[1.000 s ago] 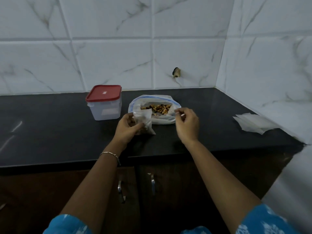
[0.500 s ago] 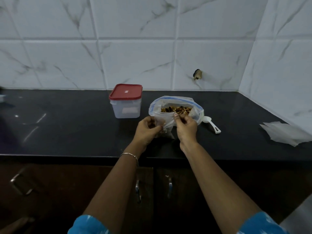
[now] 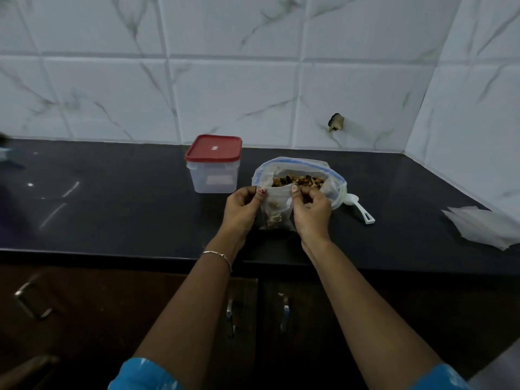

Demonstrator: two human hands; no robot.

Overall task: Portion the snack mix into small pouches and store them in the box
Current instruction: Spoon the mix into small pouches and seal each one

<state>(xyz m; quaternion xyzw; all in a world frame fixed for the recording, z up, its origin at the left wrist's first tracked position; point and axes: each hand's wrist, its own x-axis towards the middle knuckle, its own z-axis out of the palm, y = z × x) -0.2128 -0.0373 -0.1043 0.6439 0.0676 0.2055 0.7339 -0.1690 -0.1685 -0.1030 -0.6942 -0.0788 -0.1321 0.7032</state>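
The white marbled wall tiles (image 3: 225, 94) fill the upper half of the frame, and the black counter (image 3: 112, 215) runs across the middle. Dark cupboard doors (image 3: 140, 305) lie below it, partly covered by my forearms. At the right edge of the frame a loose pile of empty pouches (image 3: 484, 226) lies on the counter, well apart from my hands. Just right of centre the big bag (image 3: 295, 164) sits open, with the snack mix (image 3: 298, 181) showing inside. The box (image 3: 213, 175) stands just left of the bag, its red lid (image 3: 213, 147) on.

My left hand (image 3: 242, 206) and right hand (image 3: 312, 212) meet in front of the big bag and hide its lower part. Each pinches one top corner of the small pouch (image 3: 274, 212), thumb and fingers curled tight on the plastic. The pouch hangs upright between them, a little snack mix at its bottom, its lower edge near the counter. A white scoop (image 3: 360, 209) lies to the right, its bowl tucked behind the big bag.
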